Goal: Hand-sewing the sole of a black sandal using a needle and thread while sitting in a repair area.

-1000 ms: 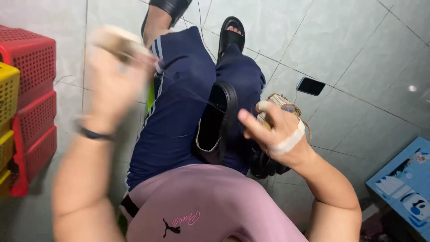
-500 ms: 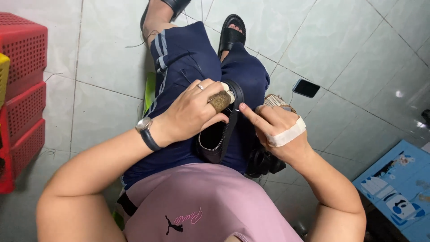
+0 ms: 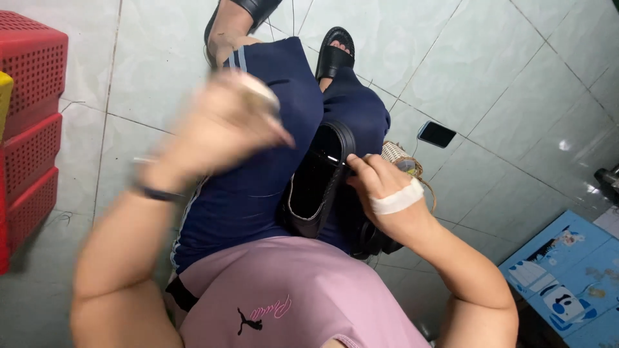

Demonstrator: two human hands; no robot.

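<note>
A black shoe (image 3: 316, 183) lies on my lap between my knees, opening up. My right hand (image 3: 380, 187), with a white bandage across it, presses its fingers on the shoe's right rim. My left hand (image 3: 225, 125) is raised above my left thigh and blurred by motion; it grips a small pale object (image 3: 258, 90) at the fingertips. A dark band sits on my left wrist. I wear navy trousers, a pink shirt and black sandals (image 3: 334, 55).
Red plastic crates (image 3: 29, 109) are stacked at the left on the tiled floor. A dark phone (image 3: 436, 134) lies on the tiles right of my knee. A woven item (image 3: 400, 158) rests behind my right hand. A blue box (image 3: 567, 270) stands at lower right.
My left hand has pulled up and away from the shoe to the left, as it had been a second ago. My right hand stays on the shoe's rim.
</note>
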